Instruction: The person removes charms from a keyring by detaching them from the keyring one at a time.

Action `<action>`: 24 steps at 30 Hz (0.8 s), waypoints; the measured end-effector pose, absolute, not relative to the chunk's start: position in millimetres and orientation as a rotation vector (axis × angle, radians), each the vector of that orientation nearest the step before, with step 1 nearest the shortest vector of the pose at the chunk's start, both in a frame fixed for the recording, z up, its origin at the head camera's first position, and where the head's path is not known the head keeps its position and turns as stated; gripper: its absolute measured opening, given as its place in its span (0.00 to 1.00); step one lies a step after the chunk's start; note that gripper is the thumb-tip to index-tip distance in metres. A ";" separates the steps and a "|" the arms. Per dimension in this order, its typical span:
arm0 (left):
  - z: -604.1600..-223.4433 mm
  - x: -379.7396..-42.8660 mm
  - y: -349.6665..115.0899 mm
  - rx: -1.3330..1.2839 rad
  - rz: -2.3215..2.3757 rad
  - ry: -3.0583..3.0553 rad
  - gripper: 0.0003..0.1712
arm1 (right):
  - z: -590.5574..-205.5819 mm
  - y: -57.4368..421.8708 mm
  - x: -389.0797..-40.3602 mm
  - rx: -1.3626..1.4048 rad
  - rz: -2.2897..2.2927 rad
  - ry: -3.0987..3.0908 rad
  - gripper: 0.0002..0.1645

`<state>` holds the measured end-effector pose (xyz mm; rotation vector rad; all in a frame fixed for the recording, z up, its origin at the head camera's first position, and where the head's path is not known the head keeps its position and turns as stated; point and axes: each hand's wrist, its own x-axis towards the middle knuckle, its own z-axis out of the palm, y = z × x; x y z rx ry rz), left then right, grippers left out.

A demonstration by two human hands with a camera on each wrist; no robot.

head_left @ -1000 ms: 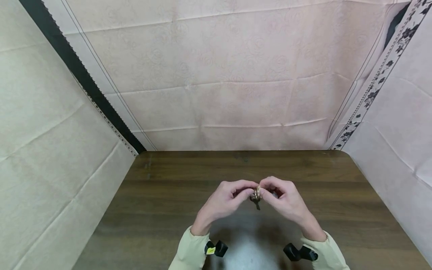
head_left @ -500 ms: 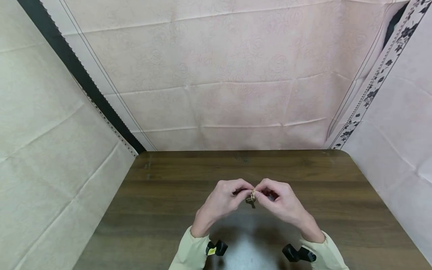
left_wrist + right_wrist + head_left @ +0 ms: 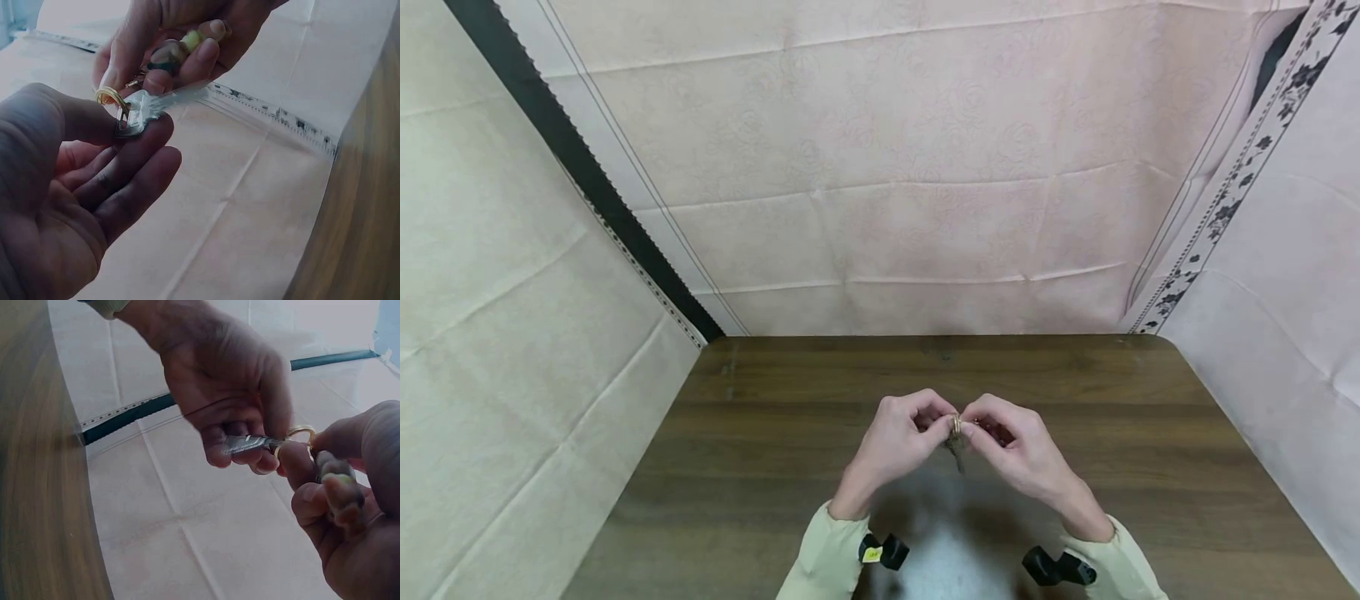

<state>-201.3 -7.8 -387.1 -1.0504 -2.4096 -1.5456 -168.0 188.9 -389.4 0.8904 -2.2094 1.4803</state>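
Note:
My left hand [image 3: 895, 446] and right hand [image 3: 1028, 450] meet fingertip to fingertip over the table. Between left thumb and fingers I pinch the head of a silver key [image 3: 142, 111], its blade pointing away from the left palm. A gold split key ring [image 3: 301, 431] passes through the key's hole, and the right thumb and forefinger grip its other side. Several beads or polished stones in brown, yellow-green and dark green form a charm [image 3: 181, 50] tucked in the right hand's curled fingers. From the head view the charm is mostly hidden.
The brown wooden table [image 3: 760, 467] spreads beneath both hands. Pale patterned cloth [image 3: 880, 167] hangs behind its far edge and along both sides. Black camera mounts [image 3: 891, 552] sit at the wrists, over light green sleeves [image 3: 823, 550].
Both hands have drifted slightly left with the key and ring. The right hand has come closer to the left, and the key's hanging angle has shifted a little.

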 end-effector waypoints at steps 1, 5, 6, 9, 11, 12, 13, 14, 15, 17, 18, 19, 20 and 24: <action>-387.6 -201.4 -6.9 -1.021 -1.597 -2.428 0.03 | -389.1 188.8 -167.7 0.892 1.480 -2.205 0.10; -389.8 -202.2 -2.2 -0.941 -1.844 -2.473 0.02 | -387.5 190.2 -166.1 0.887 1.470 -2.206 0.11; -390.3 -202.6 -0.8 -0.930 -1.919 -2.476 0.03 | -386.9 191.0 -165.8 0.885 1.468 -2.207 0.11; -391.3 -204.2 2.7 -0.889 -2.159 -2.454 0.07 | -385.9 193.1 -165.8 0.910 1.473 -2.186 0.12; -391.6 -204.8 4.1 -0.840 -2.299 -2.430 0.09 | -385.6 194.2 -166.3 0.940 1.484 -2.169 0.13; -391.9 -204.9 4.6 -0.814 -2.350 -2.420 0.09 | -385.6 194.7 -166.6 0.956 1.489 -2.160 0.14; -391.9 -205.0 4.6 -0.792 -2.390 -2.413 0.09 | -385.9 194.7 -166.9 0.971 1.491 -2.149 0.14; -392.0 -205.0 4.5 -0.777 -2.412 -2.412 0.09 | -386.2 194.6 -167.2 0.983 1.489 -2.143 0.15; -391.6 -204.7 4.3 -0.766 -2.421 -2.416 0.09 | -386.8 194.5 -167.5 1.003 1.487 -2.130 0.15; -391.3 -204.2 3.5 -0.769 -2.399 -2.436 0.09 | -387.8 193.9 -167.9 1.035 1.484 -2.117 0.16; -391.0 -204.0 2.9 -0.771 -2.375 -2.452 0.09 | -388.3 193.4 -167.8 1.046 1.488 -2.116 0.16; -390.7 -203.8 2.1 -0.777 -2.345 -2.468 0.09 | -388.6 192.8 -167.7 1.055 1.490 -2.117 0.16; -390.5 -203.8 1.5 -0.784 -2.316 -2.479 0.09 | -388.8 192.2 -167.6 1.058 1.492 -2.123 0.15; -390.0 -204.6 -0.2 -0.832 -2.221 -2.497 0.06 | -388.4 190.8 -166.2 1.025 1.516 -2.153 0.14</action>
